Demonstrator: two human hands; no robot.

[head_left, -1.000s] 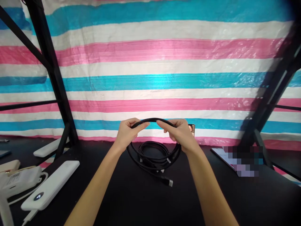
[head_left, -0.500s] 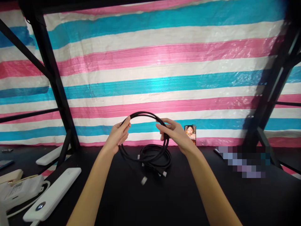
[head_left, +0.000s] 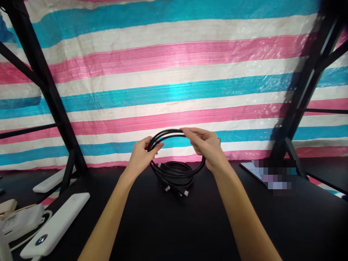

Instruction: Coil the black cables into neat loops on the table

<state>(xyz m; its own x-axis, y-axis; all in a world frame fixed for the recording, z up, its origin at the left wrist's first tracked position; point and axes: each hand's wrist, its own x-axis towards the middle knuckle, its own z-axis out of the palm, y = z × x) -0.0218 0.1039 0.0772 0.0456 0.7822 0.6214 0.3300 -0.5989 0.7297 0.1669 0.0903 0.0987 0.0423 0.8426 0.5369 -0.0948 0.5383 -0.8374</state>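
The left hand [head_left: 140,155] pinches one side of the black cable [head_left: 169,131], and the right hand [head_left: 208,148] grips the other side, so its round loops are up over the black table [head_left: 168,232], in front of a second black coil [head_left: 188,168]. It looks like the hands are making the loops neat, and the next move seems to need both hands to pinch softly so no loop slips out.

Head view looks forward, down over both hands [head_left: 174,146].
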